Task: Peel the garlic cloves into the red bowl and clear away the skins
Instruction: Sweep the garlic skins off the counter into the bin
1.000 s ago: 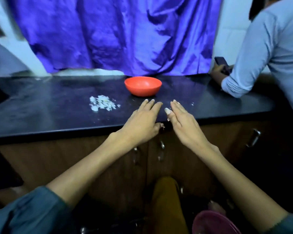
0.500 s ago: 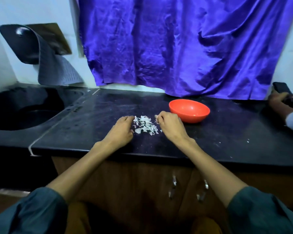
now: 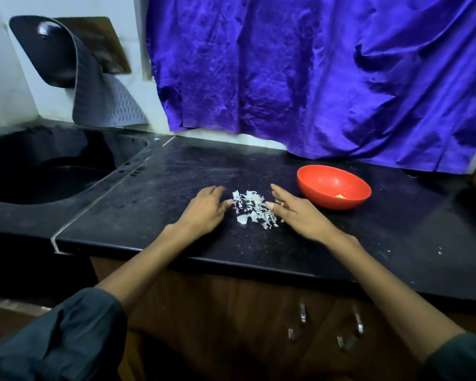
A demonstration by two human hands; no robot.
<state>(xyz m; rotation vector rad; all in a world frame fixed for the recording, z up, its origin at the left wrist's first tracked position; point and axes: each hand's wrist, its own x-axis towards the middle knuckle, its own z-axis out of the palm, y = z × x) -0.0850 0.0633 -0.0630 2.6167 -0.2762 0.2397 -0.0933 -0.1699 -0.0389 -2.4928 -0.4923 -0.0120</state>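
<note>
A purple curtain (image 3: 313,72) hangs across the wall behind the desk (image 3: 154,215); the desk is black and dusted with pale flecks; a dark sink (image 3: 47,166) is sunk into its left end, and a grey mat (image 3: 105,103) leans curled against the wall above the sink; wooden cupboard doors (image 3: 231,325) with metal handles sit under the desk's front edge.

The red bowl (image 3: 334,186) stands on the desk toward the right, near the curtain's hem; something small and yellowish lies inside it, too small to tell for certain.

The left hand (image 3: 205,209) lies palm down on the desk, its fingers (image 3: 213,190) loosely together and slightly bent, holding nothing, the thumb tip touching the left edge of the skins; the right hand (image 3: 293,209) also lies palm down, fingers (image 3: 279,191) straight and a little spread, holding nothing, its thumb at the right edge of the skins; this hand sits between the skins and the bowl, close to the bowl but not touching it.

The skins (image 3: 252,210) form a small white heap of papery scraps on the desk between the two hands, just left of the bowl; a few stray scraps (image 3: 440,251) lie further right near the front edge.
</note>
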